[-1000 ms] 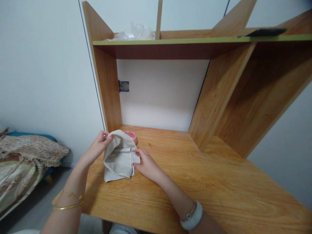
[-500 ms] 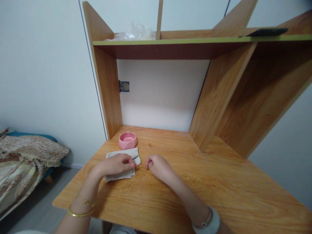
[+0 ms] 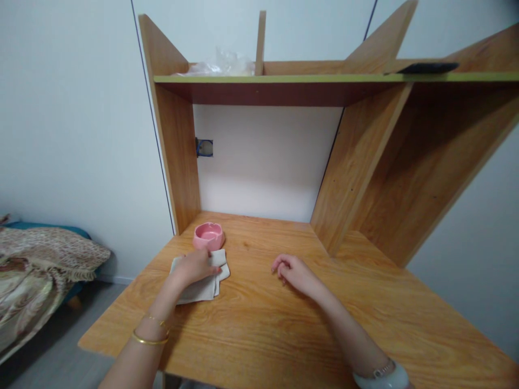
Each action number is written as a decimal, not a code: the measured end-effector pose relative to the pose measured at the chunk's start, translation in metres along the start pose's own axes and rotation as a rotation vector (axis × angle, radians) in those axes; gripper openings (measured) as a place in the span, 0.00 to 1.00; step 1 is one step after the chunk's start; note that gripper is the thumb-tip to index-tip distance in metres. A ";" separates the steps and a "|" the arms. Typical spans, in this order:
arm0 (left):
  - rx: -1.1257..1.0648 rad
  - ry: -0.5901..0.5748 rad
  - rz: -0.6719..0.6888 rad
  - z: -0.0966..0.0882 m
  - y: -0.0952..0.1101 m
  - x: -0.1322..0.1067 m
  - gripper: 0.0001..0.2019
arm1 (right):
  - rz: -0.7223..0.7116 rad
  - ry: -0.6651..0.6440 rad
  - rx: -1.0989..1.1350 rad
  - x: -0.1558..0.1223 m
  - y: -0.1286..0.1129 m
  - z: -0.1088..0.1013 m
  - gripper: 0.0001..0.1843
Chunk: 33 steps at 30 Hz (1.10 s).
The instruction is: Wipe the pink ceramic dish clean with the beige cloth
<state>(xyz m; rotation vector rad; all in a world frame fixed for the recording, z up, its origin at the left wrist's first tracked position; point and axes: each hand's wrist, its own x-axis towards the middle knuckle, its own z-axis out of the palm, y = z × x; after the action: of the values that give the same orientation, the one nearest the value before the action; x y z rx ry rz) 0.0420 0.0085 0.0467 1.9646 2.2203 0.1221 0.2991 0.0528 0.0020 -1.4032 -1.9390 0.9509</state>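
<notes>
A folded light grey cloth (image 3: 198, 292) lies on the left part of the wooden desk. My left hand (image 3: 195, 268) rests over it, thumb apart from the fingers, and the cloth shows between them. Part of the cloth is hidden under that hand. Just beyond the fingertips stands a pink faceted ashtray (image 3: 208, 236) with nothing visible inside. To the right, my right hand (image 3: 294, 274) hovers over the desk, its fingers loosely curled and apart, with nothing in them.
The desk (image 3: 251, 324) has a shelf (image 3: 284, 79) above it, bearing a clear plastic bag (image 3: 223, 64) and a dark flat object (image 3: 430, 68). An upright panel (image 3: 348, 178) divides the desk on the right. A bed with a patterned blanket (image 3: 52, 254) is at the left.
My right hand has moved right, away from the cloth. My left hand has shifted slightly left and farther over the cloth, its thumb and fingers spreading. The camera view has shifted a little.
</notes>
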 end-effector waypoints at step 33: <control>-0.046 -0.017 0.714 0.072 0.099 0.008 0.16 | 0.027 0.057 -0.261 -0.012 0.021 -0.004 0.14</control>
<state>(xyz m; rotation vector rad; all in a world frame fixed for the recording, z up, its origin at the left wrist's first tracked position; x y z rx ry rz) 0.1514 0.0255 -0.0069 2.6097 1.3874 0.2387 0.3174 0.0465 -0.0127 -1.5854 -2.0628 0.6799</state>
